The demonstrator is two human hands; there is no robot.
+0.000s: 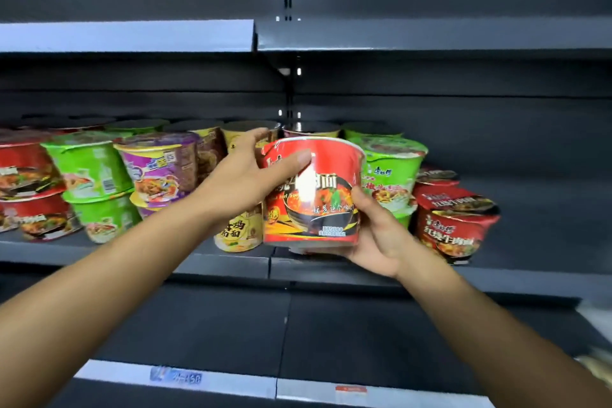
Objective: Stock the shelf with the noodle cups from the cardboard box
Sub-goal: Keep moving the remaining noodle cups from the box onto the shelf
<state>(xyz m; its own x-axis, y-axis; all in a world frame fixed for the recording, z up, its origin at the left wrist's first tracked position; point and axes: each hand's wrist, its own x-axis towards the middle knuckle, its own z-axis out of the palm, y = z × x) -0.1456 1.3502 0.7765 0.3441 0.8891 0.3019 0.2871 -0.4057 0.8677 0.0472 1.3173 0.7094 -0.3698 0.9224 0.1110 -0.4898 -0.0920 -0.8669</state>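
Note:
Both my hands hold a red noodle cup (326, 195) upright in front of the middle shelf (231, 260). My left hand (245, 175) grips its upper left side, thumb across the front. My right hand (377, 232) cups its bottom right corner from below. Behind the cup stand stacked noodle cups: red ones (26, 172) at the far left, green ones (89, 166), a purple one (159, 169), a yellow one (236, 232), green ones (394, 169) right of centre, and red ones (453, 225) at the right end. The cardboard box is out of view.
The dark shelf above (430, 35) holds nothing that I can see. The lower shelf (298, 334) carries price tags (175, 376) on its front rail. The middle shelf is bare to the right of the red cups. A blurred pale object (596, 325) shows at the right edge.

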